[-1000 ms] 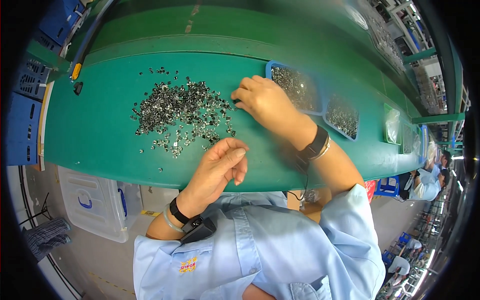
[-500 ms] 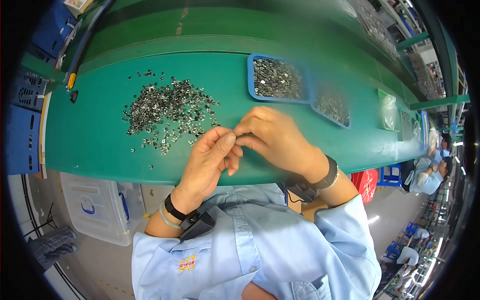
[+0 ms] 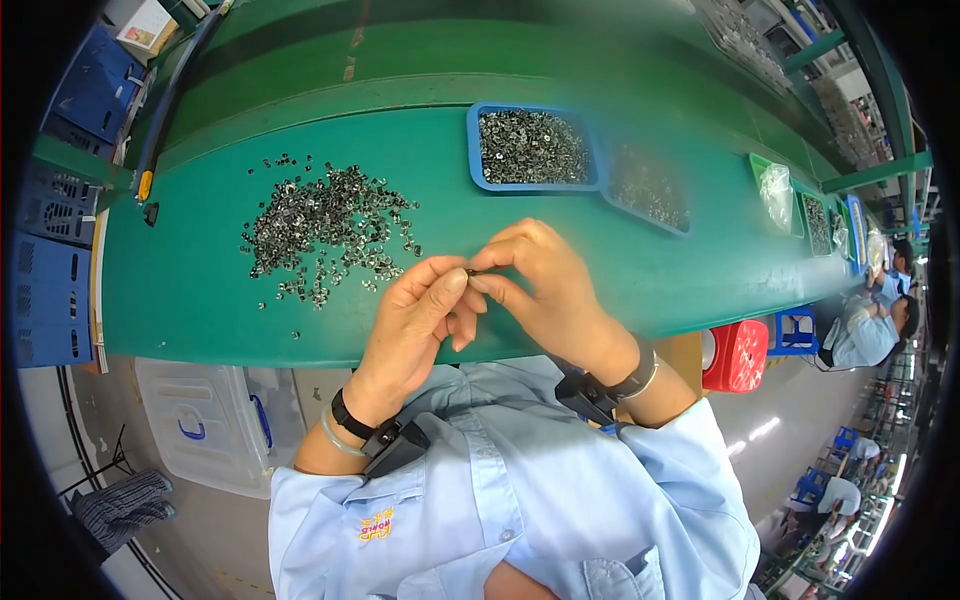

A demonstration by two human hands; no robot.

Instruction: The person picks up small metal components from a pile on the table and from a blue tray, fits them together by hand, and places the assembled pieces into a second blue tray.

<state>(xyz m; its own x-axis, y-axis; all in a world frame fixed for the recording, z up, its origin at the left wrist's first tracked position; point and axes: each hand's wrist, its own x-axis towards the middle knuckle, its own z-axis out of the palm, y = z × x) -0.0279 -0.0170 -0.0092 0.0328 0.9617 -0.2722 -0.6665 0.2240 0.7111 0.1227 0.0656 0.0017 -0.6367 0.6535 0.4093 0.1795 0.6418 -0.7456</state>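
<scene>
The bare left hand (image 3: pixel 422 312) and bare right hand (image 3: pixel 548 292) pinch narrowly one tiny dark piece (image 3: pixel 471 272) between them, above the flat green table (image 3: pixel 200 300), near a heap of small black-and-silver parts (image 3: pixel 322 222).

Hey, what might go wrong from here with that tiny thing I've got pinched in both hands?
The tiny dark part between your left hand and right hand could slip, being so small. If dropped, it might go over the near edge of the green tabletop. Your left hand, close to the pile of black-and-silver parts, might also brush stray pieces.
</scene>
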